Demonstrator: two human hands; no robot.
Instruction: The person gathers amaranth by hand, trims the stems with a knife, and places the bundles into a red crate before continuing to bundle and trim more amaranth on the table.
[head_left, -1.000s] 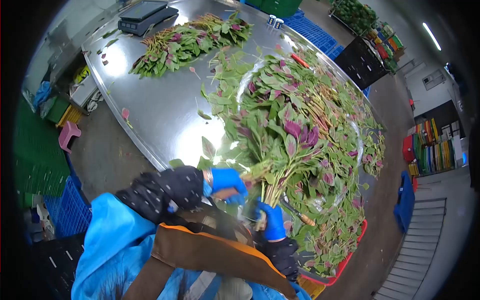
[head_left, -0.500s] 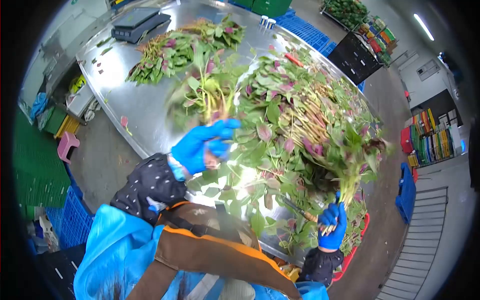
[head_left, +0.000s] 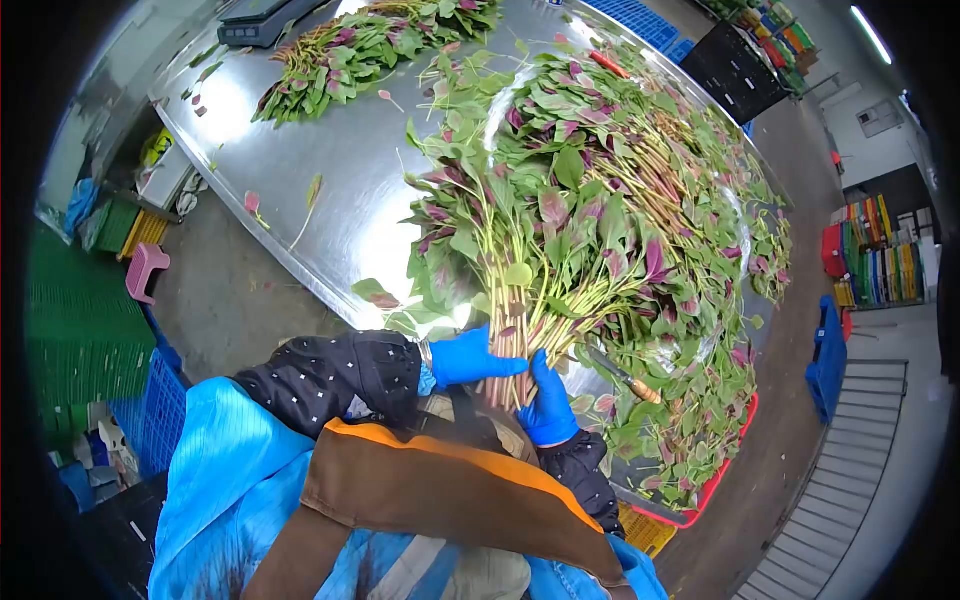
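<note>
Both hands wear blue gloves and meet in front of my body at the table's near edge. My left hand (head_left: 474,358) is closed round the stems of a bunch of green and purple leafy stems (head_left: 508,285). From the other side, my right hand (head_left: 548,405) wraps the lower stem ends of the same bunch, with paler stems fanning to the right. Just right of the hands lies a knife (head_left: 625,376) with a wooden handle, its blade partly among leaves. A large pile of leafy stems (head_left: 640,170) spreads beyond the bunch.
Sorted bunches (head_left: 340,72) and a dark scale (head_left: 262,22) stand at the far left of the metal table (head_left: 250,160). A red-handled object (head_left: 609,65) lies on the pile. Loose leaves dot the table. A red crate rim (head_left: 715,485) shows at the near right.
The hands have come together at the centre; the right hand moved left with its bunch, away from the knife. The left hand's bunch now stands upright beside it. The view has shifted slightly.
</note>
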